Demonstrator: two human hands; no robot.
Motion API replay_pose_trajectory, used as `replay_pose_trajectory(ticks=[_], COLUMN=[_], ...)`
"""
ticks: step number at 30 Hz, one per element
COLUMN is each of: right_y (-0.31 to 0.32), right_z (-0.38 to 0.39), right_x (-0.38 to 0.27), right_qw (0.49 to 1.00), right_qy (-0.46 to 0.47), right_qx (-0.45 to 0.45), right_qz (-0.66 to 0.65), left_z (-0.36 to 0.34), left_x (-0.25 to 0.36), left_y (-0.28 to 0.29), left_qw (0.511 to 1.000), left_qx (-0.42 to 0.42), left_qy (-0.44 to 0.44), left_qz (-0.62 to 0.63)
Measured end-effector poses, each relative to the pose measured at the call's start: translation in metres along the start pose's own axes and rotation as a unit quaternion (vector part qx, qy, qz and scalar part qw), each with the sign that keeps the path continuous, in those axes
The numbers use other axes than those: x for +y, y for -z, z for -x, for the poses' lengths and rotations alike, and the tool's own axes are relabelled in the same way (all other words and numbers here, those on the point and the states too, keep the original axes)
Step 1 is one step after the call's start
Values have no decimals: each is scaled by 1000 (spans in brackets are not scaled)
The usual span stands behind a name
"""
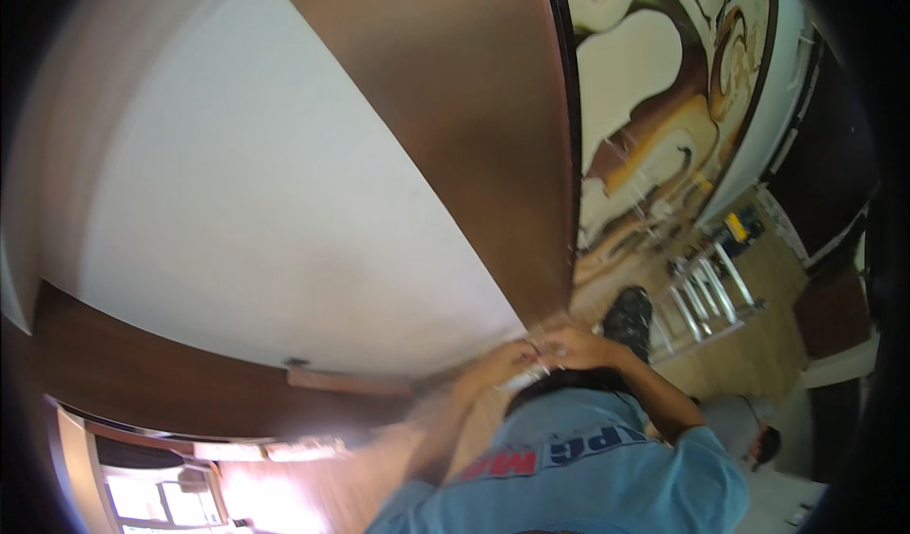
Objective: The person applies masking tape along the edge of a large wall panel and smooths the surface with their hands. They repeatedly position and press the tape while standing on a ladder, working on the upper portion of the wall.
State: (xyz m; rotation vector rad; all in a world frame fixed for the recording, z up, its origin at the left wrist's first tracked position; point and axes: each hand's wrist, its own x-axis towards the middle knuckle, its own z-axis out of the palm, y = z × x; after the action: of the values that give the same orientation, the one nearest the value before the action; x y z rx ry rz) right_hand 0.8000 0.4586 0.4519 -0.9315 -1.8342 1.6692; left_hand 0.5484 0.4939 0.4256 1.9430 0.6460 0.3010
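Observation:
Low in the centre, my left hand (514, 359) and my right hand (578, 346) come together in front of my body, fingers curled around something small that blur hides. They are near the lower end of a brown wall panel (493, 183), beside a large white surface (265, 183). My blue T-shirt fills the bottom middle, and a dark shoe (627, 321) shows just above my right hand.
A glossy marble-patterned panel (635, 89) stands at upper right. An aluminium ladder (706, 297) and a yellow-and-black item (739, 226) are below on the wooden floor (768, 335). A person in grey (730, 420) is at lower right; a window (142, 501) is at lower left.

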Motion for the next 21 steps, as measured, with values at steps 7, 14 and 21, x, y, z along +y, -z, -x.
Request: replay_pose_trajectory(ticks=[7,14,21], right_y=[13,7,13], right_z=[-12,-19,-18], right_x=[34,57,73], right_qw=[986,980,985], right_qy=[12,-60,-20], right_qx=[-55,-102,-84], right_qz=[159,161,147], left_z=[9,6,-4], left_x=[14,8,-9], left_y=[-5,-12,-20], left_qw=[994,991,994], left_qx=[-11,-32,-14], left_qy=[101,123,76], left_qz=[-29,-33,75])
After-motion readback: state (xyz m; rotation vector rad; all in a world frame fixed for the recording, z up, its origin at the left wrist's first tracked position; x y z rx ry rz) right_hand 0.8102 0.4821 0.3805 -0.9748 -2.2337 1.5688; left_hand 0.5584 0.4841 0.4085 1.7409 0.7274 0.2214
